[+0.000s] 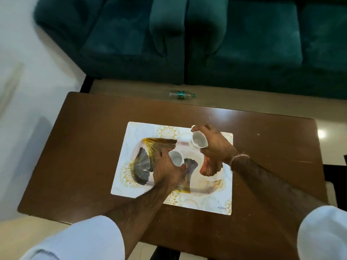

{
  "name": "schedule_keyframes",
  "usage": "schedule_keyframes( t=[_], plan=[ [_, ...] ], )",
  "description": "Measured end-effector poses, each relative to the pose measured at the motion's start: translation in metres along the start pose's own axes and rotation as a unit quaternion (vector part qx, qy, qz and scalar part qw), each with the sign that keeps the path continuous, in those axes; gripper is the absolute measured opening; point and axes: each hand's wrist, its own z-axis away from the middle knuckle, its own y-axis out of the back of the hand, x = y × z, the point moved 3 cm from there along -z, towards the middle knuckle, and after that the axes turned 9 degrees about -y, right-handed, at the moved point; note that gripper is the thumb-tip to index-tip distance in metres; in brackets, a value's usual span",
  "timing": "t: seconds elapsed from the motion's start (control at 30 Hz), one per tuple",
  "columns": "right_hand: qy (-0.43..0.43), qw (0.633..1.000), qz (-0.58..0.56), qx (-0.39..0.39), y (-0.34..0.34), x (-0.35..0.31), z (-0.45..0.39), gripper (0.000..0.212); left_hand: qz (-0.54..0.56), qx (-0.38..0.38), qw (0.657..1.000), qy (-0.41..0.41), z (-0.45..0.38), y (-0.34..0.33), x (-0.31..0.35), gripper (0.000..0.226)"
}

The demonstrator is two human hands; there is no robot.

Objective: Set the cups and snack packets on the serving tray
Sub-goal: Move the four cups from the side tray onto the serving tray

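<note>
The left hand (pixel 165 169) is wrapped around a small white cup (pixel 176 157), held over the middle of the serving tray (pixel 144 162). The right hand (pixel 214 145) grips a second white cup (pixel 199 140) above the tray's far right part. Both cups are tilted, their open mouths turned toward the camera, and both look empty. Whether either cup touches the tray yet is hard to tell; they appear to be just above it.

The tray is an oval with a printed fan-leaf pattern in gold, grey and rust, and it lies on a pale placemat (pixel 216 201) on the brown table (pixel 84 147). No snack packets are in sight, so that part of the task seems not yet done.

The main risk is the tilt: if a cup is let go before it is turned upright, it could land on its side and roll across the smooth tray, or knock against the other cup, since the two are near each other. The tray's surface looks glossy, so a cup set down off balance might slide.

The placemat carries one small word at its near right corner; it seems to read "KUBER", though it is faint. A plastic bottle (pixel 181 95) with a green label lies on the floor beyond the table, in front of a dark green sofa (pixel 244 44); its label is too small to read.
</note>
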Motion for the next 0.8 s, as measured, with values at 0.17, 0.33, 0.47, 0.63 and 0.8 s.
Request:
schedule_keyframes(
  t=[0.17,0.33,0.47,0.63,0.8],
  plan=[
    [0.058,0.995,0.063,-0.058,-0.038,-0.026,-0.015,0.075,-0.019,-0.02,0.999,-0.042,0.005,0.001,-0.033,0.068],
    [0.113,0.976,0.153,-0.109,-0.062,-0.048,-0.026,0.081,-0.02,-0.058,0.995,-0.075,0.015,-0.001,-0.046,0.078],
    [0.15,0.96,0.203,-0.123,-0.075,-0.055,-0.033,0.09,-0.012,-0.087,0.987,-0.135,0.014,0.003,-0.057,0.082],
    [0.155,0.958,0.201,-0.133,-0.082,-0.061,-0.038,0.11,0.024,-0.077,0.976,-0.201,0.01,0.009,-0.067,0.083],
    [0.172,0.958,0.191,-0.126,-0.089,-0.061,-0.036,0.113,0.025,-0.078,0.974,-0.209,0.011,0.013,-0.069,0.09]
  ],
)
